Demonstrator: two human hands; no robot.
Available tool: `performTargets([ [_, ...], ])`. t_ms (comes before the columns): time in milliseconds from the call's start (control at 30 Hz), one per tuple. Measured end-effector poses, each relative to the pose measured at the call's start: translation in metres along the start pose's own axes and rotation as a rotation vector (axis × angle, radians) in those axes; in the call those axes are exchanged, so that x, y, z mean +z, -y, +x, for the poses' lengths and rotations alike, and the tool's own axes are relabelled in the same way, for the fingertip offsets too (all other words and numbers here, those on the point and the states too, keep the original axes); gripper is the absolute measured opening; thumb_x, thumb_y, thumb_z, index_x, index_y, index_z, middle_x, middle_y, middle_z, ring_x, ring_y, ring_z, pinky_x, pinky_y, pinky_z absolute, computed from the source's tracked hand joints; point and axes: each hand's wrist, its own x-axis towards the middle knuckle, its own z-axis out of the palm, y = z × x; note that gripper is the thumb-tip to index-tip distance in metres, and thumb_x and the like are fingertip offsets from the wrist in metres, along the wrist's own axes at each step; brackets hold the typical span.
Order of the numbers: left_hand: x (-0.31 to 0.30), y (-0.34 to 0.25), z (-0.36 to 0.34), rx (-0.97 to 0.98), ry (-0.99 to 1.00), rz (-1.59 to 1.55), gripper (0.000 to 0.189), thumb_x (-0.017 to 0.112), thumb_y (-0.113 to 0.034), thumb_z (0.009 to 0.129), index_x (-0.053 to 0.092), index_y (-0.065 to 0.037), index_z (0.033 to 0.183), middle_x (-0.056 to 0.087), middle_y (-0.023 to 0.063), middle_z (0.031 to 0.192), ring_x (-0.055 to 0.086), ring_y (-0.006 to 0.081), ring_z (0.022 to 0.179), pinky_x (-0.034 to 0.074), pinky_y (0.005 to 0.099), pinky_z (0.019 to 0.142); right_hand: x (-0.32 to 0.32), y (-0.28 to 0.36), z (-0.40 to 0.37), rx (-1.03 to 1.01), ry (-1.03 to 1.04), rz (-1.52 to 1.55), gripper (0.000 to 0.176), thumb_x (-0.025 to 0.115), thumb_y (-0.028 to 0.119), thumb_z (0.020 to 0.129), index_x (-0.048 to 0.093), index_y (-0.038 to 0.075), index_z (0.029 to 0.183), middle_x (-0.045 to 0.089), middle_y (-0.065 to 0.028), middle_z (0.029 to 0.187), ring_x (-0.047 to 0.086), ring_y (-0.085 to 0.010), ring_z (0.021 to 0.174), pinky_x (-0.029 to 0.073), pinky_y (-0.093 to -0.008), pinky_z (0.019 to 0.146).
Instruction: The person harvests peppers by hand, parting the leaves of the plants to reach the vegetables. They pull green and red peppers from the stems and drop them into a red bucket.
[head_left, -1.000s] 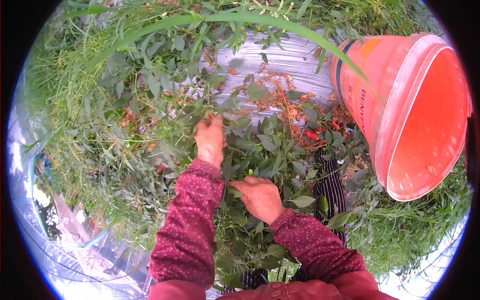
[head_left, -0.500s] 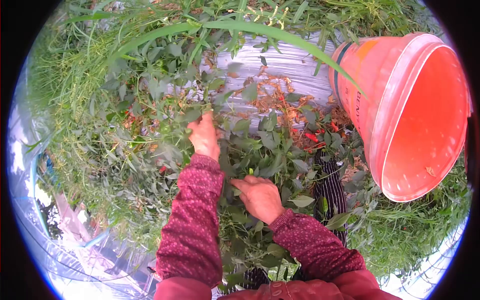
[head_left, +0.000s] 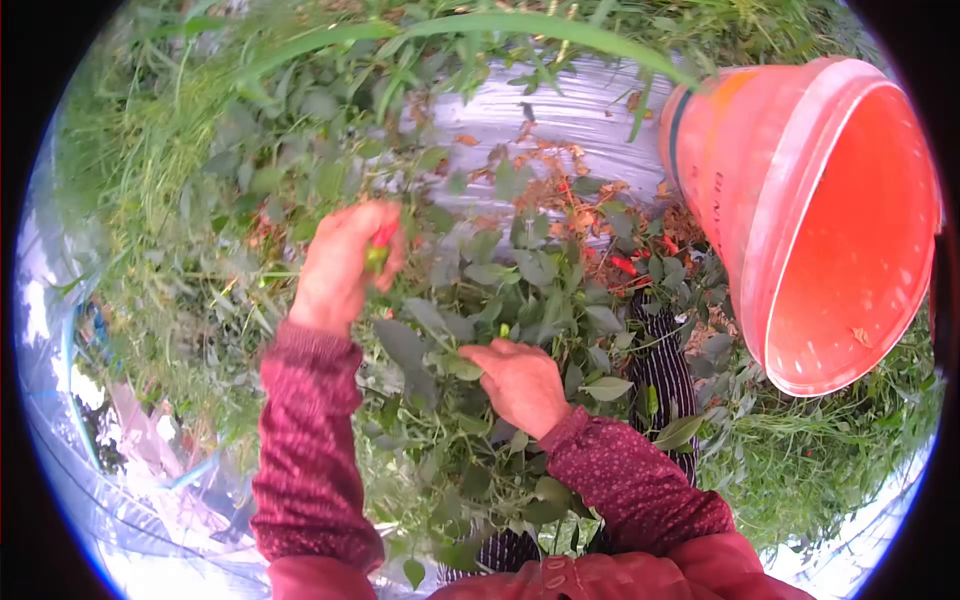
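My left hand [head_left: 345,265] is raised over the leafy pepper plants, its fingers closed on a chili pepper [head_left: 380,248] that shows red above and green below. Motion blurs this hand a little. Lower and to its right, my right hand [head_left: 520,388] is closed among the leaves, back of the hand upward. A small yellow-green tip [head_left: 504,331] sticks up behind its knuckles; what lies inside the fingers is hidden. Around both hands are dark green pepper leaves [head_left: 535,265]. Red chilies [head_left: 625,265] show among the foliage right of centre.
A large red-orange bucket [head_left: 715,190] lies tilted at the right, its mouth facing me. Silvery plastic sheeting [head_left: 590,115] with dry brown leaves covers the soil at upper centre. A long grass blade [head_left: 500,24] arches across the top. Striped cloth [head_left: 662,375] shows among the plants.
My left hand has pulled back left and slightly down from the plant, and a red and green chili now shows in its fingers. My right hand has barely moved.
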Motion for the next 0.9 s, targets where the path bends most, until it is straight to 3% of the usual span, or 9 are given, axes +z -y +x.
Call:
performTargets([
  [33,-0.001,-0.004,-0.004,0.070,0.026,0.003,0.020,0.055,-0.020,0.083,0.056,-0.009,0.067,0.056,0.0035,0.059,0.048,0.0115,0.044,0.038,0.0273,0.039,0.001,0.003,-0.002,-0.017,0.012,0.001,0.036,0.057,0.009,0.076,0.060,0.015,0.111,0.058,-0.0063,0.086,0.059,-0.0279,0.083,0.045,-0.0395,0.076],
  [200,-0.014,0.078,0.008,-0.091,-0.026,0.060,0.015,0.055,-0.018,0.081,0.062,-0.005,0.080,0.063,0.0073,0.069,0.056,0.0158,0.052,0.045,0.0299,0.046,-0.005,0.006,0.001,0.039,0.029,0.020,0.043,0.060,0.005,0.072,0.058,0.016,0.114,0.059,-0.0085,0.091,0.058,-0.0291,0.089,0.046,-0.0403,0.080],
  [267,-0.021,0.119,0.029,0.542,-0.180,0.854,0.018,0.055,-0.015,0.080,0.061,-0.002,0.091,0.065,0.0122,0.074,0.062,0.0241,0.059,0.049,0.0368,0.054,-0.005,0.005,0.003,0.048,0.042,0.002,0.043,0.060,0.006,0.072,0.058,0.016,0.114,0.059,-0.0085,0.092,0.058,-0.0289,0.090,0.046,-0.0403,0.080],
  [300,-0.012,0.110,0.029,0.543,-0.178,0.852,0.018,0.055,-0.015,0.080,0.061,-0.002,0.091,0.065,0.0122,0.074,0.062,0.0241,0.059,0.049,0.0368,0.054,-0.004,0.004,0.003,0.040,0.029,0.005,0.043,0.060,0.006,0.072,0.058,0.016,0.114,0.059,-0.0084,0.093,0.058,-0.0290,0.090,0.046,-0.0403,0.080],
  [367,0.016,0.082,0.031,0.415,-0.301,1.376,0.019,0.055,-0.014,0.080,0.058,0.001,0.092,0.066,0.0168,0.076,0.064,0.0327,0.069,0.051,0.0400,0.063,-0.001,0.003,0.001,0.046,0.020,0.006,0.043,0.059,0.006,0.072,0.058,0.015,0.114,0.059,-0.0082,0.094,0.058,-0.0290,0.089,0.046,-0.0402,0.080],
  [433,0.021,0.087,0.054,0.280,-0.292,1.459,0.017,0.053,-0.014,0.080,0.062,-0.002,0.089,0.065,0.0189,0.078,0.064,0.0354,0.073,0.052,0.0409,0.066,-0.002,0.004,0.002,0.043,0.035,-0.022,0.043,0.059,0.007,0.073,0.057,0.015,0.114,0.059,-0.0080,0.094,0.058,-0.0293,0.089,0.045,-0.0401,0.079],
  [533,0.023,0.089,0.074,0.157,-0.045,1.843,0.020,0.051,-0.015,0.079,0.068,-0.009,0.089,0.066,0.0159,0.080,0.066,0.0306,0.078,0.052,0.0405,0.069,0.003,0.003,0.001,0.020,-0.001,-0.032,0.039,0.057,0.007,0.074,0.058,0.014,0.112,0.058,-0.0075,0.088,0.059,-0.0281,0.085,0.045,-0.0395,0.076],
  [767,0.018,0.069,0.093,-0.022,0.099,2.025,0.021,0.055,-0.017,0.077,0.068,-0.014,0.094,0.067,0.0104,0.092,0.064,0.0272,0.091,0.052,0.0376,0.075,0.002,0.002,0.000,0.005,-0.031,-0.072,0.038,0.059,0.009,0.075,0.058,0.014,0.112,0.056,-0.0058,0.087,0.059,-0.0261,0.082,0.045,-0.0383,0.073],
  [900,0.013,0.074,0.081,0.087,0.058,2.039,0.025,0.060,-0.015,0.075,0.062,-0.007,0.099,0.067,0.0130,0.087,0.065,0.0289,0.085,0.053,0.0383,0.073,0.002,0.002,0.001,0.006,-0.020,-0.043,0.044,0.056,0.004,0.071,0.057,0.013,0.113,0.057,-0.0068,0.087,0.059,-0.0269,0.085,0.044,-0.0382,0.077],
])
